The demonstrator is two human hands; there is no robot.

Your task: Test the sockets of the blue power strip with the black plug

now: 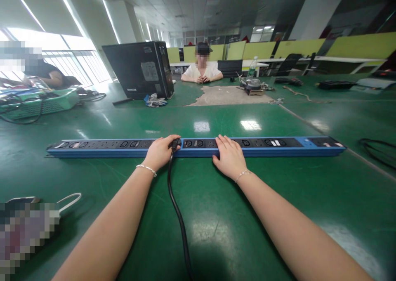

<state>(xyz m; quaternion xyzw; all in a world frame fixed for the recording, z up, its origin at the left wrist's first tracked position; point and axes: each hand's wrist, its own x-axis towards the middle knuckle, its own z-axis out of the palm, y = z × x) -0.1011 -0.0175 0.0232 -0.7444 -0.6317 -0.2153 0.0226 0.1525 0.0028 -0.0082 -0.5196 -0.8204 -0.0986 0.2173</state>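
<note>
A long blue power strip (278, 150) with black sockets lies across the green table (216, 215), parallel to its front edge. My left hand (160, 152) grips a black plug (175, 143) seated in a socket near the strip's middle. The plug's black cable (177, 211) runs from it toward me over the table. My right hand (229, 157) lies flat on the strip just right of the plug, fingers spread over the sockets and pressing down.
A black computer tower (139, 68) stands at the back left with gloves (155, 101) beside it. A person (202, 68) sits across the table; another sits far left by a green tray (46, 103). A water bottle (252, 67), tools and cables lie behind.
</note>
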